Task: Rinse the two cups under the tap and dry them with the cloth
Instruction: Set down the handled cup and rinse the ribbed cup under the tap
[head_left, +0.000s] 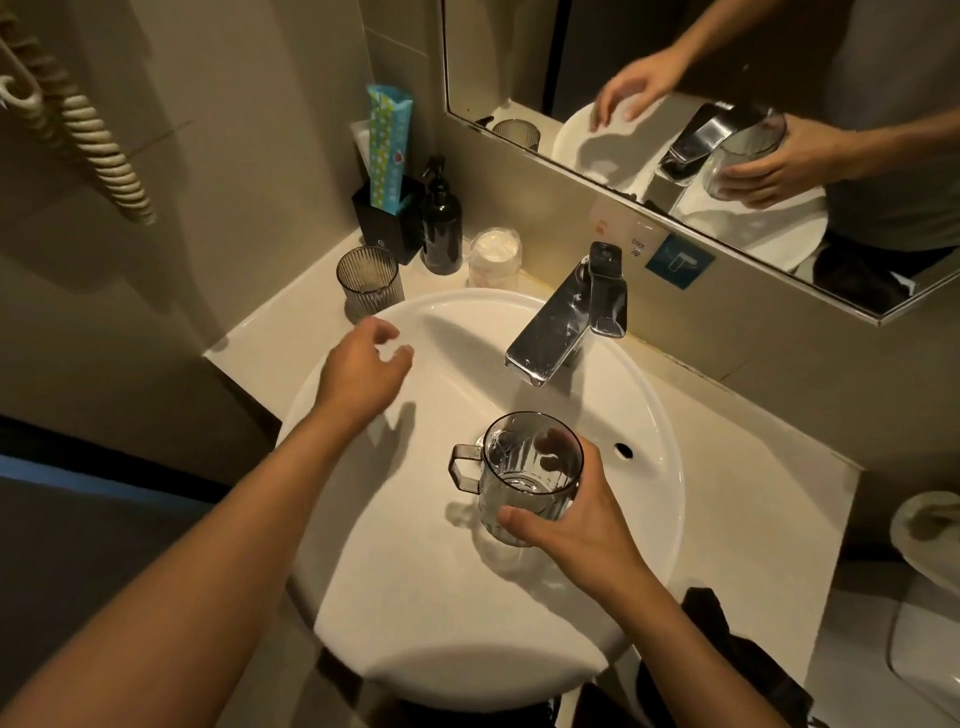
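Your right hand (582, 525) has its grip wrapped round a smoky grey see-through mug (524, 478), thumb on the near side, fingers showing through the far wall. It's ribbed, sits upright over the basin (415, 597), handle sticking out at 9 o'clock, with what looks like a bit of water in the bottom. The tap (561, 322) spout ends just past it at 12 o'clock; can't see any water running.

Your left hand (363, 369) hovers over the basin's rim at 10 o'clock, fingers loosely curled, holding nothing. The second cup (370, 280), same grey ribbed look, stands on the table just beyond that hand.

Writing-wise: a small sticker (639, 244) behind the tap reads "cool". The print on the blue-green tube (387, 150) is too small to read.
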